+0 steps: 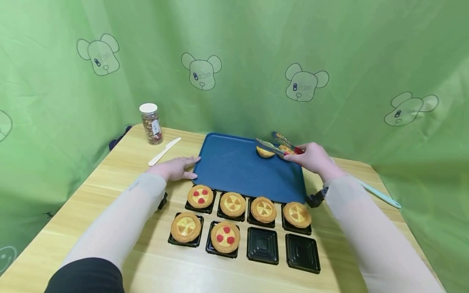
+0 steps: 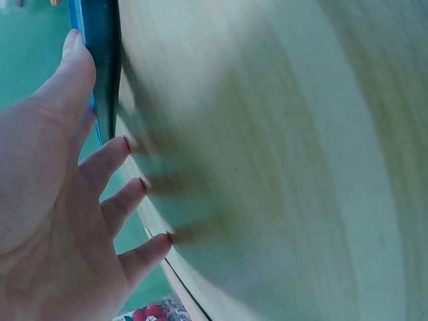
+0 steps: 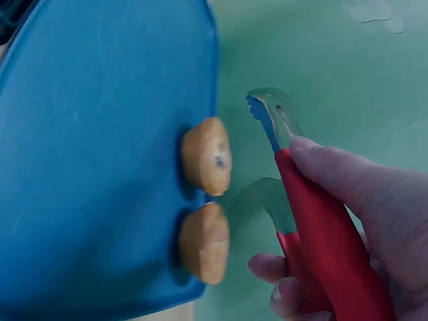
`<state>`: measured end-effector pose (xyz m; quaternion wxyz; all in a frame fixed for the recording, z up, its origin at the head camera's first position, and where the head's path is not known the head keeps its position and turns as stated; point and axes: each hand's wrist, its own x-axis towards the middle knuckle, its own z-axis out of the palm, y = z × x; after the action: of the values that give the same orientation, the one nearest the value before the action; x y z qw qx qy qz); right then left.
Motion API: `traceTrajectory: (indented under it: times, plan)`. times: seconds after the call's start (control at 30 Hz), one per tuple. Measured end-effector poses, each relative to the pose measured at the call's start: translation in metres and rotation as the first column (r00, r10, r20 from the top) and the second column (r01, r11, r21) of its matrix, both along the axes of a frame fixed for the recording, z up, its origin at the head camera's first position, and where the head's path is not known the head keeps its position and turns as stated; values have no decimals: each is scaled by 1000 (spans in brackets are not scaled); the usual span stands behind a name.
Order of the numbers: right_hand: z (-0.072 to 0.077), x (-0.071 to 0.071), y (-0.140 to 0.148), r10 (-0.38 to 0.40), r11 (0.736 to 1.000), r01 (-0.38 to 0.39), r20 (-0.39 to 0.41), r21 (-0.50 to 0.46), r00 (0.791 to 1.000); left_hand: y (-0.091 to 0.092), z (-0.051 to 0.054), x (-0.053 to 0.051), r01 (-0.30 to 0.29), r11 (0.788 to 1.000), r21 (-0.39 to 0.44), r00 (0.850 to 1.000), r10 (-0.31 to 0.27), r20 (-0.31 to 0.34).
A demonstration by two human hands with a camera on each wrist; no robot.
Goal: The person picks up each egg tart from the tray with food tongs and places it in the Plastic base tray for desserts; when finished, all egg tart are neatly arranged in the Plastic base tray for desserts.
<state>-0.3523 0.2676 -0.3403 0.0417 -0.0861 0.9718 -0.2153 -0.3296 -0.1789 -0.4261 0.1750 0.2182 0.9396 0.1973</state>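
My right hand (image 1: 314,158) grips the red handles of metal tongs (image 3: 314,241), whose spread tips are above two tarts at the blue tray's back right. In the right wrist view, the tarts (image 3: 207,157) sit side by side by the tray's rim, with nothing between the tong tips. My left hand (image 1: 176,168) rests with spread fingers at the left edge of the blue tray (image 1: 234,162); in the left wrist view the thumb of that hand (image 2: 60,174) touches the rim.
In front of the tray, several black square holders carry tarts (image 1: 232,204); two holders (image 1: 262,245) hold none. A lidded jar (image 1: 152,125) and a pale knife (image 1: 165,151) lie back left. A light blue handle (image 1: 381,195) is at the right, with green cloth (image 1: 256,61) behind.
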Motion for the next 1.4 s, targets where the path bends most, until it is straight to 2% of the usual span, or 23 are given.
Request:
traceTrajectory:
  times: [0.13,0.27,0.6,0.8,0.9,1.17,1.3,1.4]
  plan:
    - [-11,-11,-3,-33,999,31,49,35,998,1,1,1,6,1000,3,1000,-6,-5]
    - [-17,-15,-7,-58,996,54,61,66,996,1,0,0,7,1000,-2,1000,-7,-6]
    - [-18,-16,-9,-54,989,44,69,138,996,2,-1,-1,11,1000,-2,1000,-11,-12]
    - [-17,-14,-7,-38,989,26,76,144,996,2,2,-1,8,1000,-14,1000,-9,-9]
    - [-17,-13,-8,-31,988,20,69,150,997,2,4,-1,7,1000,-15,1000,-7,-3]
    - [-11,-8,-15,-13,990,4,67,139,998,-1,0,-3,9,1000,-22,1000,-9,-7]
    - [-2,1,-19,12,993,-19,59,116,998,-2,-2,-3,6,1000,-21,1000,-6,-6]
    - [9,14,-20,47,993,-52,47,106,998,-2,-3,-3,9,1000,-22,1000,-9,-5]
